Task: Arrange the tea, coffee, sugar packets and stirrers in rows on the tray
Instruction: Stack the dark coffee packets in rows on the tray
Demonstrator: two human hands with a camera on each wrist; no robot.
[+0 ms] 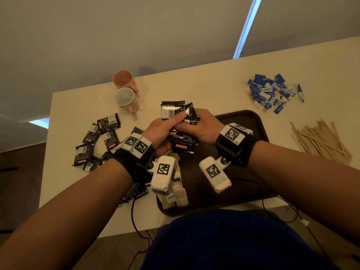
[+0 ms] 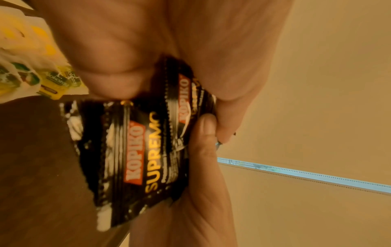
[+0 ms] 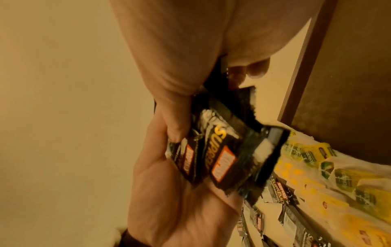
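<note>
Left wrist footage gives the closest look at the fingers (image 2: 208, 128), curled with the thumb onto a bundle of black coffee sachets (image 2: 135, 150) printed KOPIKO SUPREMO; how many sachets are in the bundle is hard to tell, since they overlap and blur. Head view alone shows both hands together: the left hand (image 1: 161, 129) and the right hand (image 1: 202, 125) both grip that bundle (image 1: 178, 121), held above the far left corner of the dark tray (image 1: 251, 121). Right wrist view adds what the head camera mostly hides under the wrist units: yellow-and-white tea packets (image 3: 330, 167) lying along the tray's left side, too overlapped to count. More coffee sachets (image 1: 97, 141), roughly nine visible, lie scattered on the table (image 1: 194, 86) left of the tray. Two cups (image 1: 124, 88), one pink and one white, stand beyond the tray's far left corner. Blue sugar packets (image 1: 270, 92) lie heaped beyond its far right corner, and wooden stirrers (image 1: 319, 139) lie piled to its right, neither countable.
</note>
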